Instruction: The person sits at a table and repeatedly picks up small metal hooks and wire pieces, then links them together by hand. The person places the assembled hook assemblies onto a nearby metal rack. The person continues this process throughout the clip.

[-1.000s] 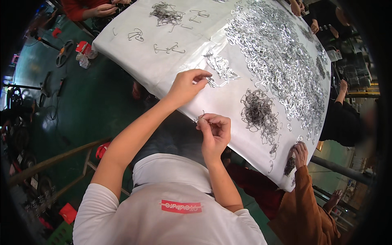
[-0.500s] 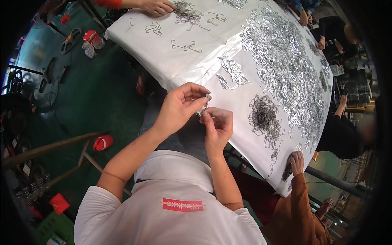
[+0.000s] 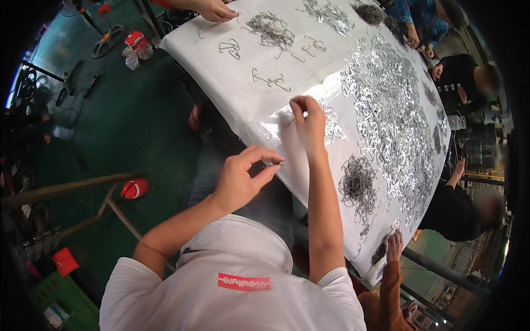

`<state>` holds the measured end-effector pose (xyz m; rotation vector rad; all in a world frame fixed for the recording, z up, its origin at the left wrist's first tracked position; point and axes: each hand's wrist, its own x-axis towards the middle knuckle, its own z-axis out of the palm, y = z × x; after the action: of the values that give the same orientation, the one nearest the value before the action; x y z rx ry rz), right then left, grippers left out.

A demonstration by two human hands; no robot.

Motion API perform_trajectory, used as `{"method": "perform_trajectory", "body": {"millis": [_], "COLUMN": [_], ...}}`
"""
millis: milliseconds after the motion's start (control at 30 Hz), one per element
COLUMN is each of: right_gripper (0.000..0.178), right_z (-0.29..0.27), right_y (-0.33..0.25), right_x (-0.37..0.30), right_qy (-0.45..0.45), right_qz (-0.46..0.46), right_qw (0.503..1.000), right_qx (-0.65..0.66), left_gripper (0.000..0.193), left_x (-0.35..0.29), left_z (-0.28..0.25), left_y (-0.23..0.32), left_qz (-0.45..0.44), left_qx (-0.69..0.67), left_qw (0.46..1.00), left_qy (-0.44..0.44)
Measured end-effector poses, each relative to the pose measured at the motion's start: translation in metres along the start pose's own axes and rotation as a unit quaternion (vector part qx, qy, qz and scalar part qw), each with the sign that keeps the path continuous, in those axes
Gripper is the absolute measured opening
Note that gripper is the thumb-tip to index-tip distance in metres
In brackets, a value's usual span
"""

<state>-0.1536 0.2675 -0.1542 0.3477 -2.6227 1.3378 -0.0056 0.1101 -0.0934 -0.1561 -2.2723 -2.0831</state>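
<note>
My left hand (image 3: 245,175) is over the table's near edge, its thumb and forefinger pinched on a small metal piece (image 3: 281,163). Most of that piece is hidden by the fingertips. My right hand (image 3: 310,118) is stretched out above the white-covered table (image 3: 301,146), fingers bent together with the tips pointing left. Whatever those fingers hold, if anything, cannot be made out. Just right of that hand, partly behind it, lies a small heap of shiny flat metal pieces (image 3: 334,129). A tangle of dark wire hooks (image 3: 358,179) rests farther right.
A broad spread of shiny metal hooks (image 3: 395,116) covers the table's right side. Loose wire hooks (image 3: 270,80) and a wire heap (image 3: 270,32) lie at the far left. Co-workers' hands (image 3: 217,10), (image 3: 395,245) work at the edges. A wooden rail (image 3: 72,187) stands at left.
My hands were together at the table edge and are now apart. The right has moved forward over the table; the left has stayed low, shifting slightly nearer. The view has shifted somewhat.
</note>
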Motion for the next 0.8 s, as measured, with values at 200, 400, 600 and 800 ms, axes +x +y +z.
{"method": "perform_trajectory", "body": {"millis": [200,400,600,800], "right_gripper": [0.018,0.018,0.021,0.012], "right_z": [0.029,-0.001,-0.039,-0.016], "right_y": [0.010,0.017,0.011,0.011], "right_x": [0.073,0.026,-0.037,0.027], "right_qy": [-0.158,-0.211,-0.232,-0.174], "right_qz": [-0.040,0.225,0.206,0.015], "right_qw": [0.943,0.932,0.946,0.977], "right_qx": [-0.292,0.189,0.097,-0.125], "left_gripper": [0.017,0.020,0.019,0.018], "left_x": [-0.009,-0.017,-0.025,-0.028], "left_z": [-0.001,0.000,0.000,0.001], "left_y": [0.002,-0.005,-0.013,-0.009], "left_qz": [0.007,0.006,-0.004,-0.006], "left_qx": [0.013,-0.012,-0.010,-0.019], "left_qw": [1.000,0.999,1.000,0.999], "left_qy": [0.016,0.037,0.022,0.033]}}
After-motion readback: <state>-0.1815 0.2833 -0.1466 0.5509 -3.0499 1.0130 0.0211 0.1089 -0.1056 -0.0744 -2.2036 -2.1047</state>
